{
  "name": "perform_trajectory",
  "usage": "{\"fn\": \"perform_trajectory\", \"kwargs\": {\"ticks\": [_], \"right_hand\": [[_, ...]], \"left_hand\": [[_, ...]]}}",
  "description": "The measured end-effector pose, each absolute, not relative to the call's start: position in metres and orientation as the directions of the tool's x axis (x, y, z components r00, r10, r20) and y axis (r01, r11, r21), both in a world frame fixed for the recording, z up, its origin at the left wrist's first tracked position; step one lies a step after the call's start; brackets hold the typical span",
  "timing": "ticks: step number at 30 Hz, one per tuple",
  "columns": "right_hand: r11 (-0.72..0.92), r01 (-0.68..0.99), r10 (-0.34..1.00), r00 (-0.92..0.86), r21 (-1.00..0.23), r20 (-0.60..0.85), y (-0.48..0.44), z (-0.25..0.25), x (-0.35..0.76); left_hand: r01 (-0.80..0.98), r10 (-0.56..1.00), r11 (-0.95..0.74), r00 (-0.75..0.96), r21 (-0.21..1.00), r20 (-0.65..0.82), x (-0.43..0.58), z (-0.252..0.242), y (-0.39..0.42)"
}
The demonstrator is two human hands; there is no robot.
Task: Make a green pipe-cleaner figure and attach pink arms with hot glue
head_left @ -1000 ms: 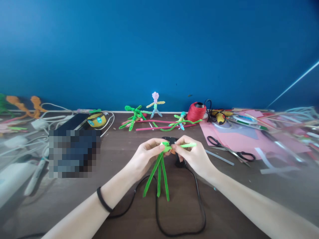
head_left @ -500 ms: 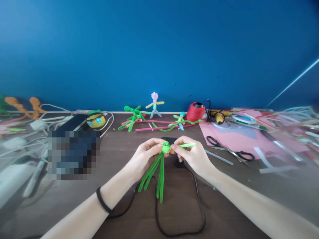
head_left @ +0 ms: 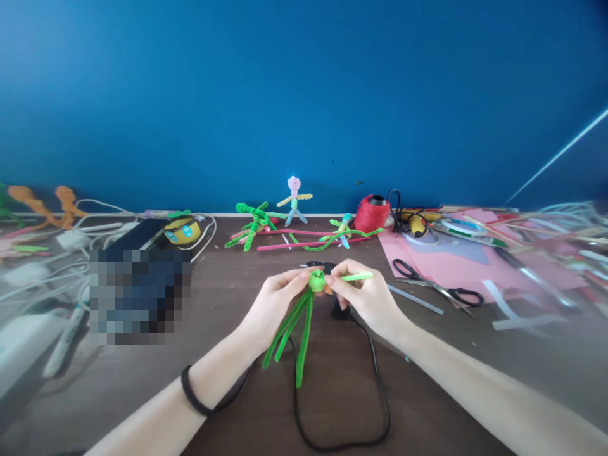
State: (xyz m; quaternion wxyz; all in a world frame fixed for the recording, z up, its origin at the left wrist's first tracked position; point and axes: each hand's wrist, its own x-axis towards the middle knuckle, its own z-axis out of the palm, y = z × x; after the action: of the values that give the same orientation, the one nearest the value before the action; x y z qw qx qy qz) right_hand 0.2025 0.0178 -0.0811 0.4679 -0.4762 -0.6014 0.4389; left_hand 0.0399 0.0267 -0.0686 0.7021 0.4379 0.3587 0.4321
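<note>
Between my hands is a bundle of green pipe cleaners (head_left: 316, 280), wound into a lime coil at the top, with several darker strands hanging toward me. My left hand (head_left: 280, 297) pinches the coil's left side between thumb and fingertips. On the other side, my right hand (head_left: 365, 294) is closed on the lime pipe cleaner end (head_left: 357, 277), which sticks out to the right past its fingers. A small orange bit (head_left: 327, 289) peeks from under the right fingertips. Partly hidden behind the hands lies a black corded tool (head_left: 339, 310) that looks like a glue gun.
Pipe-cleaner figures (head_left: 256, 221) and a red thread spool (head_left: 372, 214) stand along the blue wall. Scissors (head_left: 439, 288) lie by pink paper (head_left: 427, 253) at right. White cables (head_left: 28, 272) and a blurred-out dark object (head_left: 142, 291) are at left. A black cord (head_left: 342, 448) loops in front.
The hanging strands have shifted, and fewer show apart at the right of the bunch. The coil has turned slightly. Both hands keep their hold in nearly the same place.
</note>
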Motion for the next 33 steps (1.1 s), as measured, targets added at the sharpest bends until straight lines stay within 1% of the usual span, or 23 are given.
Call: {"fn": "perform_trajectory", "kwargs": {"ticks": [4, 8, 11, 15, 20, 24, 26, 30, 33], "right_hand": [[0.166, 0.176, 0.983, -0.11, -0.97, 0.148, 0.018, -0.081, 0.202], [0.163, 0.155, 0.982, -0.126, -0.974, 0.144, 0.018, -0.081, 0.202], [0.158, 0.117, 0.979, -0.15, -0.98, 0.14, 0.019, -0.082, 0.203], [0.136, 0.037, 0.974, -0.186, -0.99, 0.127, 0.021, -0.084, 0.203], [0.102, -0.1, 0.966, -0.228, -0.99, 0.123, 0.023, -0.087, 0.204], [0.061, -0.225, 0.954, -0.274, -0.972, 0.123, 0.024, -0.09, 0.205], [0.045, -0.257, 0.952, -0.282, -0.965, 0.119, 0.024, -0.092, 0.205], [0.016, -0.259, 0.958, -0.273, -0.966, 0.089, 0.024, -0.093, 0.204], [0.0, -0.24, 0.959, -0.274, -0.971, 0.067, 0.024, -0.095, 0.204]], "left_hand": [[-0.227, 0.927, 0.233, 0.346, 0.946, -0.146, 0.041, -0.066, 0.025], [-0.318, 0.912, 0.332, 0.347, 0.888, -0.217, 0.042, -0.062, 0.024], [-0.366, 0.895, 0.379, 0.38, 0.85, -0.235, 0.042, -0.061, 0.024], [-0.362, 0.877, 0.386, 0.429, 0.848, -0.216, 0.04, -0.063, 0.025], [-0.373, 0.851, 0.392, 0.494, 0.841, -0.178, 0.037, -0.067, 0.028], [-0.392, 0.844, 0.405, 0.509, 0.826, -0.172, 0.036, -0.069, 0.029], [-0.398, 0.845, 0.417, 0.501, 0.817, -0.187, 0.036, -0.069, 0.029], [-0.408, 0.859, 0.415, 0.47, 0.813, -0.203, 0.038, -0.07, 0.029], [-0.395, 0.875, 0.39, 0.44, 0.832, -0.201, 0.04, -0.07, 0.028]]}}
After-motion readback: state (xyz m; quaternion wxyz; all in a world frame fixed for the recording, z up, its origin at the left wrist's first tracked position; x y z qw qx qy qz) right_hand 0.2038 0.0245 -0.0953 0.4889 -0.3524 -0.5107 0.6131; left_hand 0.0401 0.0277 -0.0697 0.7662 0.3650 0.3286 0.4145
